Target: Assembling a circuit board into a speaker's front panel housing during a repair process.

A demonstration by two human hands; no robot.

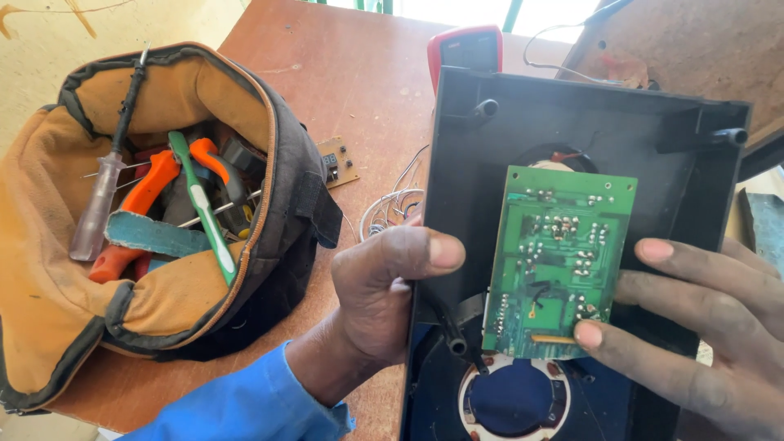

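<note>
A green circuit board (559,261) lies solder side up inside an open black plastic casing (588,139), which rests tilted at the near right of the counter (343,73). The left hand (384,294) clasps the casing's left wall, thumb hooked over the rim, seemingly to steady it. The right hand (719,327) lies flat with fingers spread, two fingertips pressing the board's right edge and near corner, apparently to keep it seated; it pinches nothing. Below the board a round opening with a pale ring (514,400) shows through the casing.

Just left of the casing a loose bundle of thin wires (392,204) trails towards a small brown circuit board (339,162). Further left an open tan and black tool bag (163,229) holds a clear-handled screwdriver (102,196), orange-handled pliers (143,204) and a green-and-white tool (204,204). A red-edged meter (465,47) stands at the far side, partly hidden behind the casing's far rim.
</note>
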